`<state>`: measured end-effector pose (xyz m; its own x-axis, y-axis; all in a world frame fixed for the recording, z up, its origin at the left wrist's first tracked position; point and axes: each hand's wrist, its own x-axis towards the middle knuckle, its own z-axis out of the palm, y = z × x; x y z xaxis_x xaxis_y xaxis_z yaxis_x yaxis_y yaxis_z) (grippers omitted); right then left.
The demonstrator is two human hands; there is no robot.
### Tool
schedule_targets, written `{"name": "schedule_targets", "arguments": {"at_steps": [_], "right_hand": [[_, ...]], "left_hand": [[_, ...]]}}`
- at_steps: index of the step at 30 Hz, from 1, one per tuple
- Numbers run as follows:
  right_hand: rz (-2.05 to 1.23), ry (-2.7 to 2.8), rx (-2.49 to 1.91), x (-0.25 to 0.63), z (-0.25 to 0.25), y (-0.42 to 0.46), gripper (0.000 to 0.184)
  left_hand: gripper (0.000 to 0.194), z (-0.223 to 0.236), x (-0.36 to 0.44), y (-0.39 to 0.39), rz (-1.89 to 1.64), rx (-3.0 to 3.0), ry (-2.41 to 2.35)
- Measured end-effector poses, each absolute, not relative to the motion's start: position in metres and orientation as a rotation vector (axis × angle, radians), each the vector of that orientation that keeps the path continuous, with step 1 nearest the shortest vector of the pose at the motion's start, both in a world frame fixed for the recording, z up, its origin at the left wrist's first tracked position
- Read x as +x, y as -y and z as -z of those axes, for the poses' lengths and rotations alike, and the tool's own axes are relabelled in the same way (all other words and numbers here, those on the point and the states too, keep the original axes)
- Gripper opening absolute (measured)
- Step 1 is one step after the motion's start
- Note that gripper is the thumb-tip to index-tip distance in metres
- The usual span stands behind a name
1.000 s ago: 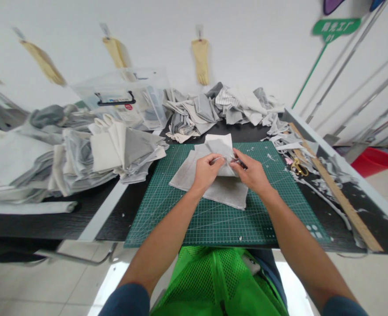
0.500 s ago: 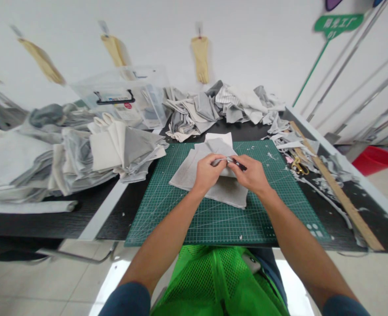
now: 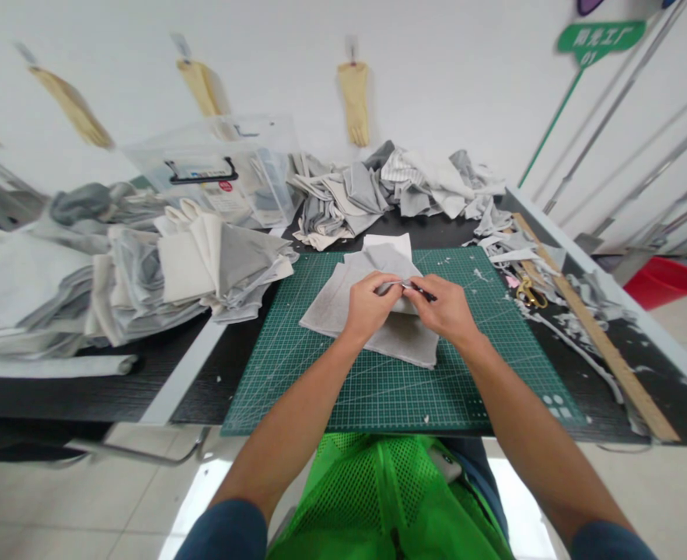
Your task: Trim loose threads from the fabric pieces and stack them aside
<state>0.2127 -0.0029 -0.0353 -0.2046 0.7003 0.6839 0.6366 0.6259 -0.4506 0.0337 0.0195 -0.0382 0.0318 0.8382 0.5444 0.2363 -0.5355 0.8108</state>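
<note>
Several grey cloth pieces [image 3: 331,307] lie overlapped in the middle of the green cutting mat [image 3: 285,389], with a white piece [image 3: 388,244] showing behind them. My left hand [image 3: 372,303] is closed, pinching a raised fold of the grey cloth between thumb and fingers. Close against it on the right, my right hand [image 3: 445,307] is closed around a small dark-handled tool [image 3: 425,295]. The tool's tip is at the pinched fold; its exact kind is hidden by the fingers.
Piled cloth [image 3: 197,264] covers the left of the table, in front of a clear plastic box [image 3: 261,179]. More cloth [image 3: 348,194] is heaped at the back. On the right lie a wooden ruler [image 3: 605,350], gold-handled scissors [image 3: 530,294] and scraps. A red bucket [image 3: 664,281] stands beyond.
My two hands have drawn together over the raised fold, so their fingertips now nearly meet. The cloth pieces on the mat have stayed in place.
</note>
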Motion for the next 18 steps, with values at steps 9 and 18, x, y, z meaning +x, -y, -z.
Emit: {"name": "schedule_targets", "arguments": {"at_steps": [9,18], "right_hand": [[-0.115,1.866,-1.106,0.2115,0.0329,0.0043,0.024],[-0.157,1.786,-1.162,0.212,0.0318,0.0042,0.023]], "left_hand": [[0.009,0.0373,0.0339,-0.0186,-1.505,1.773,-1.061],[0.014,0.0353,0.035,-0.0193,-1.442,1.575,-1.069]]}}
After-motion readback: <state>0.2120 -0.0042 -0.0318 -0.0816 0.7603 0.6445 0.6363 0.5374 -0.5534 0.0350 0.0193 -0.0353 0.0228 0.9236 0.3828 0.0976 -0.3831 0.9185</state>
